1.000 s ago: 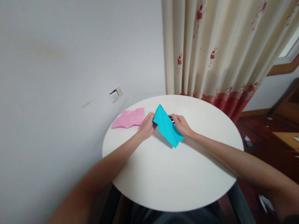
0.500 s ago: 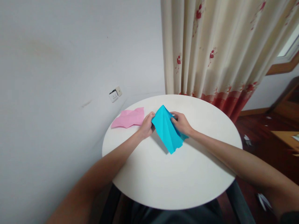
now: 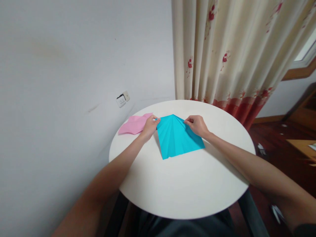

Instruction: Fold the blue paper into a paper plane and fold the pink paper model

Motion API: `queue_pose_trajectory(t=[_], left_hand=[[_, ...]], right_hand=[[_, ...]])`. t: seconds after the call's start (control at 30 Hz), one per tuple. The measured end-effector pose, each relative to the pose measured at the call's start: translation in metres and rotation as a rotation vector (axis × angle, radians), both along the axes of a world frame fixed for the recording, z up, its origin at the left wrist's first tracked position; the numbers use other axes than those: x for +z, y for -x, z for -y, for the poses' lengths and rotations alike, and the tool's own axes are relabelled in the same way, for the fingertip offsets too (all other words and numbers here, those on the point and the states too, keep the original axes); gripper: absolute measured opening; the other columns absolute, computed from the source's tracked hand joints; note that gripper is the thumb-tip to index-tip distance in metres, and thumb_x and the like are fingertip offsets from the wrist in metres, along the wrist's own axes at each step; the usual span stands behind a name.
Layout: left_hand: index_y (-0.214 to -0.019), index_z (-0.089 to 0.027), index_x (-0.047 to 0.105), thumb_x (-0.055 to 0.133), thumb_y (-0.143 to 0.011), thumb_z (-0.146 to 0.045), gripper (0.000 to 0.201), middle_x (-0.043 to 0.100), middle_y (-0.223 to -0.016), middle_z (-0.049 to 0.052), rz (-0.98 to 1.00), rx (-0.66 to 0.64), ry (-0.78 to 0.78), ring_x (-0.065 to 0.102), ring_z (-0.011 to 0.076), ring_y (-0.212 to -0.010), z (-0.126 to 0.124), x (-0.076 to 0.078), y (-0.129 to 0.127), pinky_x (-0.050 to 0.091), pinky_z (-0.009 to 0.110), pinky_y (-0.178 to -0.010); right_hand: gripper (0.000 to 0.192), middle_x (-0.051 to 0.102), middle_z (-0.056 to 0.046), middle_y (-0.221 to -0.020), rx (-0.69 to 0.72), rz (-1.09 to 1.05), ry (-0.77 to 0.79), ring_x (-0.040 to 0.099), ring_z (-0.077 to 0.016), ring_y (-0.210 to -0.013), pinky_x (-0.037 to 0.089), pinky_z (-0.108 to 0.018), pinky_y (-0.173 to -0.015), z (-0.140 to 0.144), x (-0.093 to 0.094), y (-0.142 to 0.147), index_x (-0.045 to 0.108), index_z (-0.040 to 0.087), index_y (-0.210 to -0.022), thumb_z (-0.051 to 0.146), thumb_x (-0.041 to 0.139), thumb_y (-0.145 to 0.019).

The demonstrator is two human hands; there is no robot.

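A round white table [image 3: 187,187] stands against a pale wall, with a cream curtain [image 3: 229,49] with red flowers behind it. Near the tabletop's far edge lies a blue pleated paper [image 3: 176,138], spread flat like a fan. The left hand [image 3: 149,126] pinches its far left corner, fingers closed on the paper; the right hand [image 3: 197,125] pinches its far right edge. A pink paper [image 3: 134,124] lies at the far left edge, partly hidden behind the left hand.
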State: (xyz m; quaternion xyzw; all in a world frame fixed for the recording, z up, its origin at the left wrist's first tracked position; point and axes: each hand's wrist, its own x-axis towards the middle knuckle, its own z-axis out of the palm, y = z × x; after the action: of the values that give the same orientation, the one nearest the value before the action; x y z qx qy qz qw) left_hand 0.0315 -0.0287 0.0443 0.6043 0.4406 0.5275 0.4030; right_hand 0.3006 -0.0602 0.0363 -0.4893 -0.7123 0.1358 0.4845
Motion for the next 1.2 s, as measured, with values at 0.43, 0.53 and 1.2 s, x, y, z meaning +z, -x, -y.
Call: queue_pose_trajectory(t=[0.43,0.53,1.2], left_hand=[[-0.079,-0.021,0.049,0.067,-0.082,-0.034,0.022,0.053,-0.058,-0.005,-0.138,0.024,-0.026,0.047,0.0122,-0.049,0.002,-0.001,-0.002,0.031,0.021,-0.048],[-0.078,-0.021,0.049,0.065,-0.083,-0.031,0.019,0.053,-0.057,-0.005,-0.172,0.037,-0.049,0.047,0.0121,-0.049,0.0,-0.003,-0.001,0.03,0.021,-0.048],[-0.078,-0.021,0.05,0.063,-0.083,-0.028,0.015,0.049,-0.053,-0.006,-0.314,-0.045,-0.078,0.042,0.0119,-0.046,-0.014,-0.018,0.003,0.024,0.021,-0.047]], right_hand=[[0.018,0.074,-0.005,-0.078,0.067,0.195,0.075,0.065,-0.0182,-0.07,0.045,-0.027,-0.068,-0.006,-0.009,-0.001,0.078,0.016,-0.096,0.022,0.075,-0.078],[0.017,0.071,-0.004,-0.072,0.088,0.144,0.135,0.062,-0.0165,-0.065,0.044,-0.026,-0.064,-0.01,-0.012,-0.001,0.078,0.015,-0.089,0.019,0.077,-0.073],[0.012,0.066,-0.006,-0.072,-0.162,-0.027,0.112,0.058,-0.0182,-0.064,0.041,-0.029,-0.063,-0.02,-0.006,-0.011,0.061,0.017,-0.076,0.019,0.051,-0.083]])
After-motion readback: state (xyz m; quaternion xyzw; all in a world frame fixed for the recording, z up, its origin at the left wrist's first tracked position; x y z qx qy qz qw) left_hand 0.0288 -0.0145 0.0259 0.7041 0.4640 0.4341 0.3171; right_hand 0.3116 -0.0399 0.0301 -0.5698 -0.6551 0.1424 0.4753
